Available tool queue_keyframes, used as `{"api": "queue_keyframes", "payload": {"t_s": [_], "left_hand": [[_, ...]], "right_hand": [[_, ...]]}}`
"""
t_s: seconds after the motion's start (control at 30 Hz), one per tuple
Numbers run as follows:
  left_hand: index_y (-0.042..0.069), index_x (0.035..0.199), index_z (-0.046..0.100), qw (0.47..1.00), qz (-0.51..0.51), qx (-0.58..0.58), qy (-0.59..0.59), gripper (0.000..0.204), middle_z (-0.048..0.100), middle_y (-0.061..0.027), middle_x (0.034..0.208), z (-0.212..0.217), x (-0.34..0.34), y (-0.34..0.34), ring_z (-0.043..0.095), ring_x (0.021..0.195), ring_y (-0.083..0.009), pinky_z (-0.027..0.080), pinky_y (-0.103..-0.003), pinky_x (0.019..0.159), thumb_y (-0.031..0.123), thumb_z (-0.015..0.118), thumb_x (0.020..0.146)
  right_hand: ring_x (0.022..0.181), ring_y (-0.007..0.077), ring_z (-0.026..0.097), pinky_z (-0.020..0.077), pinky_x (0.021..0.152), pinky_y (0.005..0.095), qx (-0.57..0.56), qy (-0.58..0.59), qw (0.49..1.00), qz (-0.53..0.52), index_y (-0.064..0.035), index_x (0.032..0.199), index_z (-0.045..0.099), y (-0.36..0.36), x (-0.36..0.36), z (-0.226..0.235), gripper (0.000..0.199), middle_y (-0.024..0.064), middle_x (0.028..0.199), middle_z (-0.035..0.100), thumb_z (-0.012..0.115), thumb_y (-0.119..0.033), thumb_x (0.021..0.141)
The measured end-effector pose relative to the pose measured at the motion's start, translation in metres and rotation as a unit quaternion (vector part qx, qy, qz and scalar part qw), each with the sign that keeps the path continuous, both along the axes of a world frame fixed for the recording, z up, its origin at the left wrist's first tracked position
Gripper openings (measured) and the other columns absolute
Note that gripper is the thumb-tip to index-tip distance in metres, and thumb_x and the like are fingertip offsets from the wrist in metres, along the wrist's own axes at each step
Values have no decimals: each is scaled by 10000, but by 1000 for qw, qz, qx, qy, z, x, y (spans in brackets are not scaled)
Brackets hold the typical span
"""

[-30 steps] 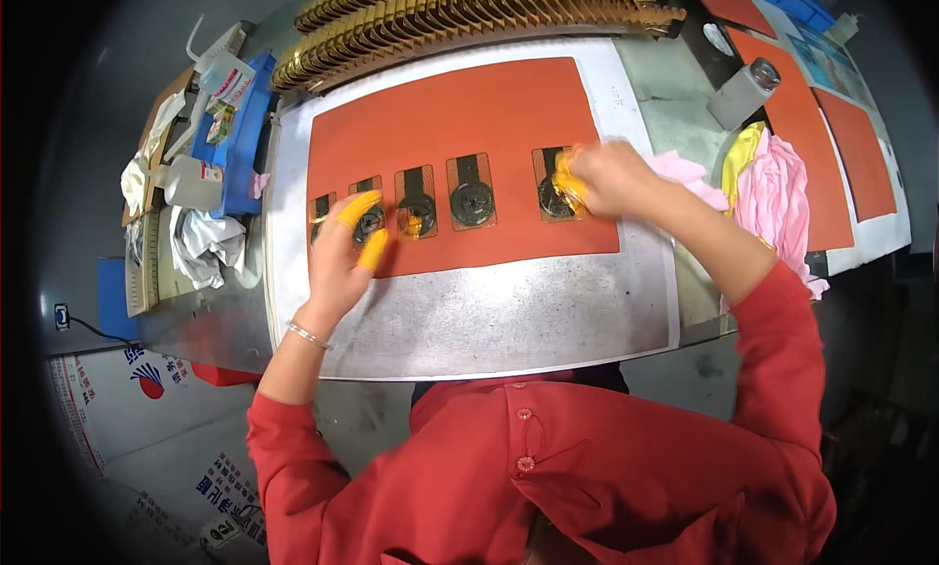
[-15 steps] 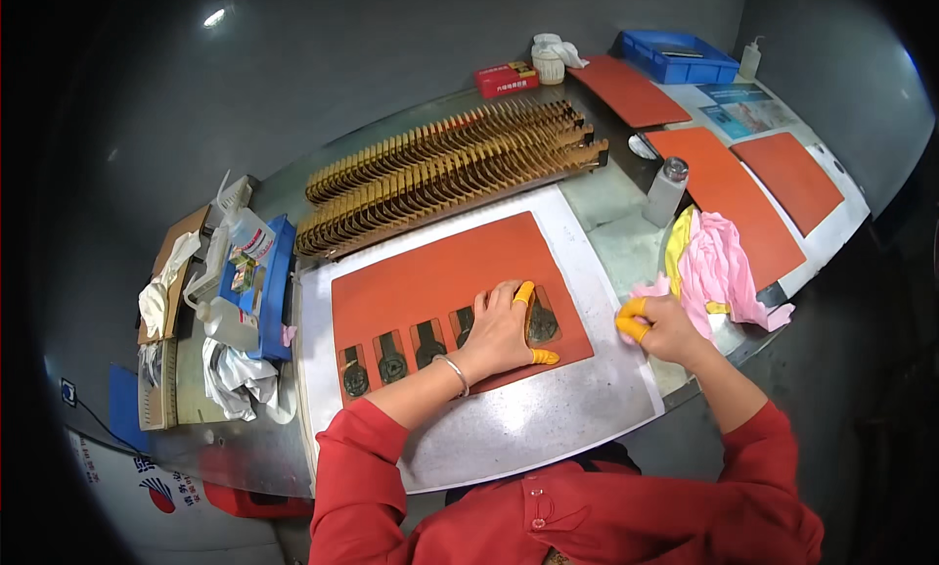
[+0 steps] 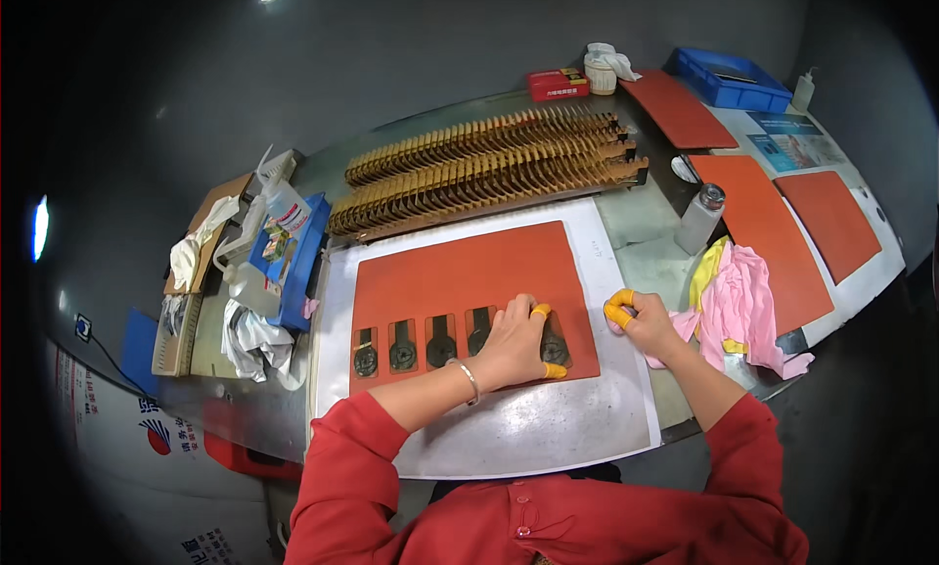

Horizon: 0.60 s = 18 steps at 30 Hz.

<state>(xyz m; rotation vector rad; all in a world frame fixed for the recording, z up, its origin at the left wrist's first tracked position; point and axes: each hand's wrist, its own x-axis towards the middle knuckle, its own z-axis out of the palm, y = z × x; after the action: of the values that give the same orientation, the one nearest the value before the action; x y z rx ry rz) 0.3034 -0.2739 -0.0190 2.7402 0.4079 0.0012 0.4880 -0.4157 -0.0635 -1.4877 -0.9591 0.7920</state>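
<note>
A metal bench point(image 3: 641, 242) is filling most of the view, w/ a person in red sleeves leaning over its near edge. On it a pale metal sheet point(image 3: 509, 433) is lying flat, carrying a big orange mat point(image 3: 460, 271). Behind the mat, long rows of tan slotted parts point(image 3: 489, 169) are standing on edge, running left to right. More orange pads point(image 3: 773, 223) are lying at the far right, near a blue tray point(image 3: 729, 79). A pink and yellow cloth point(image 3: 738, 296) is bunched at the right edge, just beside a small clear bottle point(image 3: 699, 218).

Along the mat's near edge a row of small dark round parts point(image 3: 403, 354) is sitting in cut-out slots (five, as far as I can see). The left hand point(image 3: 514, 342) is lying flat, fingers spread, pressing on the mat over the right end of that row, partly covering the last dark part point(image 3: 555, 350). Yellow finger cots showing on thumb & index. The right hand point(image 3: 641, 320) is curled loosely, off the mat, resting on the sheet's right side next to the cloth; can't tell if it's pinching anything.
</note>
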Motion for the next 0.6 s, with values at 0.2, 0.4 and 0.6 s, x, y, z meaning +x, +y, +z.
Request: {"api": "queue_keyframes", "payload": {"t_s": [0.2,0.4,0.6], "left_hand": [[-41,1232,413,987,-72,84,-114,828,504,-188,1053,30,12,18,474,1002,-320,355,-386,885,441,721,633],[-28,1241,371,974,31,74,-213,765,547,-111,828,121,52,74,554,778,-262,441,-361,721,292,725,643],[-67,1218,450,942,247,76,-213,752,597,-230,1033,146,-26,206,575,981,-334,453,-366,836,466,626,718]], "right_hand": [[557,74,461,382,511,225,12,41,999,-25,26,801,578,-3,6,-10,92,20,617,528,554,-52,845],[549,72,481,401,510,222,7,-25,1000,4,32,796,581,-10,6,-4,75,31,632,551,565,-29,836],[554,71,497,401,524,208,30,-8,999,-9,22,767,576,-10,8,-14,85,27,638,556,569,-29,835]]}}
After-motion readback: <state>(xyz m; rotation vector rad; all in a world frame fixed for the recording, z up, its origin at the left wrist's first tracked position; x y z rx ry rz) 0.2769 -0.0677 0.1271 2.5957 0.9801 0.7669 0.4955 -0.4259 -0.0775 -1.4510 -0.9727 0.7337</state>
